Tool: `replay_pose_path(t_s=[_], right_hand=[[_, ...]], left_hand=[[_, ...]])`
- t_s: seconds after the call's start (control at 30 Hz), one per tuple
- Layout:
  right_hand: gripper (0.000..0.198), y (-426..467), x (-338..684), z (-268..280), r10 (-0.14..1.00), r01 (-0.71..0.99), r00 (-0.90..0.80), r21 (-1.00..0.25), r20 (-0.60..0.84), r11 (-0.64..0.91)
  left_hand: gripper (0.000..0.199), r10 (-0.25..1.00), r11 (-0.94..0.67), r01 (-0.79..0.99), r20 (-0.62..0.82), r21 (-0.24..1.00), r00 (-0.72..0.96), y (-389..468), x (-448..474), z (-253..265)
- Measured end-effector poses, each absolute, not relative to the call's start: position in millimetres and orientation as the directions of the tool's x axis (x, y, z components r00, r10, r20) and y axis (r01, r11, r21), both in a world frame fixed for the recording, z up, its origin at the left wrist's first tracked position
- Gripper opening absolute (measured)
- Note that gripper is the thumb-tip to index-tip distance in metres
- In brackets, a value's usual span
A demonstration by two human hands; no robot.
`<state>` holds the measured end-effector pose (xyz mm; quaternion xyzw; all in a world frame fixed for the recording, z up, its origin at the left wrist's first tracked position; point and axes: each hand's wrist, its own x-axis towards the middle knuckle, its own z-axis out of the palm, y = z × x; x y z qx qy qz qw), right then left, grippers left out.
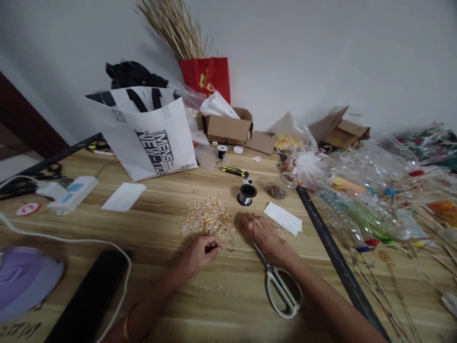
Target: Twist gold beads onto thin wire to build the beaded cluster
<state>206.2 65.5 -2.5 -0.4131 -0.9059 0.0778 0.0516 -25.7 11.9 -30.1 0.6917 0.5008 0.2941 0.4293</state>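
A pile of small gold and silver jewellery findings [211, 216] lies spread on the wooden table. At the pile's near edge is my left hand [202, 255], with thumb and forefinger pinched together; anything between them is too small to make out. My right hand [262, 232] rests low at the pile's right side, fingers curled down and together, their tips mostly hidden. Scissors with pale handles [283, 293] lie beneath and beside my right forearm, blades pointing toward the pile. A few loose metal bits [228, 295] are scattered nearer to me.
Behind my right hand stand a wire spool [246, 194], a utility knife [233, 172] and a dish of beads [278, 192]. White paper [283, 218] lies to the right. A white bag [153, 138], power strip [73, 194] and cable occupy the left; plastic bottles [357, 205] crowd the right.
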Motion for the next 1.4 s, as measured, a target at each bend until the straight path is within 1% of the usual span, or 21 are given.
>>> replay_pose_path(t_s=[0.17, 0.3, 0.37, 0.47, 0.53, 0.7, 0.77, 0.93, 1.1, 1.4], right_hand=[[0.025, 59, 200, 12, 0.764, 0.748, -0.643, -0.177, 0.041, 0.639], [0.016, 57, 203, 15, 0.796, 0.780, -0.605, -0.224, -0.028, 0.585], [0.014, 56, 206, 15, 0.813, 0.784, -0.581, -0.294, -0.038, 0.546], [0.016, 55, 212, 13, 0.835, 0.747, -0.550, -0.440, 0.013, 0.499], [0.015, 57, 215, 10, 0.856, 0.725, -0.516, -0.514, 0.035, 0.458], [0.010, 67, 223, 2, 0.880, 0.657, -0.474, -0.655, 0.024, 0.372], [0.010, 68, 224, 2, 0.876, 0.633, -0.482, -0.684, 0.020, 0.363], [0.011, 59, 218, 9, 0.867, 0.659, -0.497, -0.656, -0.013, 0.368], [0.014, 49, 210, 16, 0.851, 0.661, -0.524, -0.615, 0.031, 0.430], [0.017, 47, 207, 15, 0.817, 0.661, -0.576, -0.578, 0.018, 0.479]], left_hand=[[0.011, 0.945, -0.127, 0.437, -0.025, 0.890, 0.327, 12, -25, -29], [0.011, 0.950, -0.120, 0.450, -0.029, 0.885, 0.310, 12, -25, -30], [0.011, 0.948, -0.127, 0.448, -0.024, 0.885, 0.317, 12, -25, -31], [0.011, 0.945, -0.146, 0.436, -0.004, 0.888, 0.327, 13, -26, -33], [0.012, 0.945, -0.153, 0.432, 0.004, 0.889, 0.326, 13, -26, -35], [0.011, 0.947, -0.145, 0.439, -0.004, 0.886, 0.321, 13, -26, -35], [0.011, 0.947, -0.136, 0.445, -0.015, 0.885, 0.320, 13, -26, -34], [0.010, 0.948, -0.132, 0.450, -0.019, 0.883, 0.317, 12, -26, -32], [0.011, 0.948, -0.133, 0.447, -0.017, 0.885, 0.318, 12, -26, -34], [0.012, 0.945, -0.136, 0.454, -0.022, 0.881, 0.325, 12, -25, -29]])
